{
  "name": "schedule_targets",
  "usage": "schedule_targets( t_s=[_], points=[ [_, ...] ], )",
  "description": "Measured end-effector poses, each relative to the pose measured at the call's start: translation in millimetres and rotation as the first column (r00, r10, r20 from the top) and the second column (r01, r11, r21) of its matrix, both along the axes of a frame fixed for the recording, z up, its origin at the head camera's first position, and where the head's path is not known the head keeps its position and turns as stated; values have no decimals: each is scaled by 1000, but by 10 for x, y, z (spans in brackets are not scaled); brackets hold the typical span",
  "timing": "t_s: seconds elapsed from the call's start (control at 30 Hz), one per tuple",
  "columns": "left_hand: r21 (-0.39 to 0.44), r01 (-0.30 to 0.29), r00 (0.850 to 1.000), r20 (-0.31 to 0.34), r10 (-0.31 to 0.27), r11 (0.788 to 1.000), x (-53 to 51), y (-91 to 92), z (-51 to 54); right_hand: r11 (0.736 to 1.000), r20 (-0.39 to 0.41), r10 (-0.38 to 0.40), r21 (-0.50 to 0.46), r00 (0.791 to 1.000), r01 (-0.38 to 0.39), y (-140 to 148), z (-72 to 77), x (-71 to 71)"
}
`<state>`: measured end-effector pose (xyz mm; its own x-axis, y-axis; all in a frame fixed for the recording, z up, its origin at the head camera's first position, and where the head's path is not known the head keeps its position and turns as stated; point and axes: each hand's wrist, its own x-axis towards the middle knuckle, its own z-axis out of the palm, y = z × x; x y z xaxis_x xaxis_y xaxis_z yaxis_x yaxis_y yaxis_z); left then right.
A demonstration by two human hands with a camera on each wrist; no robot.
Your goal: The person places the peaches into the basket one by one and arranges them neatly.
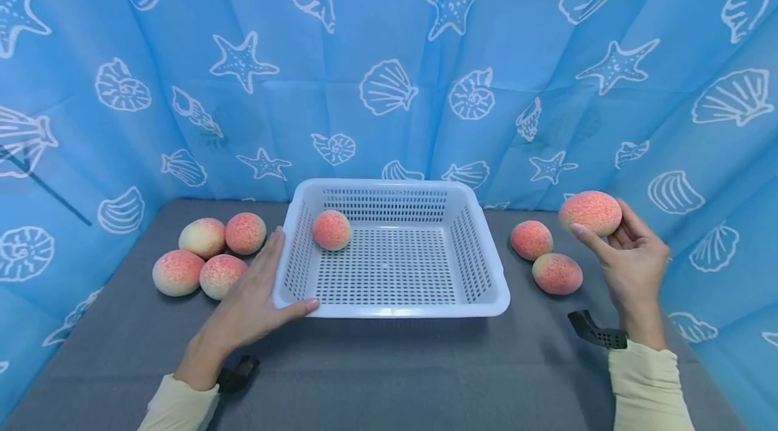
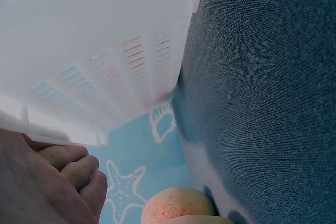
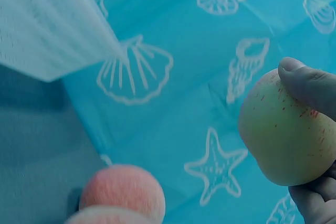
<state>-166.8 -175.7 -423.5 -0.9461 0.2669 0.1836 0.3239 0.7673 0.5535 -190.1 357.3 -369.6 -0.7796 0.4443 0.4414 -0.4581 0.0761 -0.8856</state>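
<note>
My right hand (image 1: 635, 262) holds a peach (image 1: 591, 213) above the table at the right, thumb on its near side. Two more peaches lie below it, a red one (image 1: 531, 240) and a yellow-red one (image 1: 557, 273). A white plastic basket (image 1: 392, 311) with slotted walls stands in the middle, one peach (image 1: 331, 230) inside at its left. My left hand (image 1: 252, 299) rests against the basket's front left corner, thumb over the front rim, fingers along the left side. In the left wrist view those fingers (image 2: 79, 171) lie just below the rim.
Several peaches (image 1: 202, 238) sit grouped on the grey cloth (image 1: 389, 377) left of the basket, close to my left hand. A blue curtain (image 1: 389, 26) with white shells and starfish hangs behind and at both sides. Each wrist wears a black mount (image 1: 598, 332).
</note>
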Motion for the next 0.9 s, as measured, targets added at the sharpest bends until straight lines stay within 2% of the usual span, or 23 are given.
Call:
schedule_targets(
  t_s=[0.27, 0.47, 0.67, 0.9],
  points=[
    [2, 3, 1000, 9, -3, 1000, 2, 8, 3, 998, -13, 65, 25, 998, -65, -238, 109, 52],
    [-1, 3, 1000, 6, -3, 1000, 1, 9, 10, 992, -4, 123, 30, 992, -123, -424, 200, 21],
    [-12, 3, 1000, 5, -3, 1000, -5, 3, 9, 974, -16, 206, 100, 978, -203, -692, 351, -122],
    [-18, -11, 1000, 26, 12, 1000, -2, 6, 3, 925, -24, 324, 218, 946, -312, -1093, 510, -387]
  ],
)
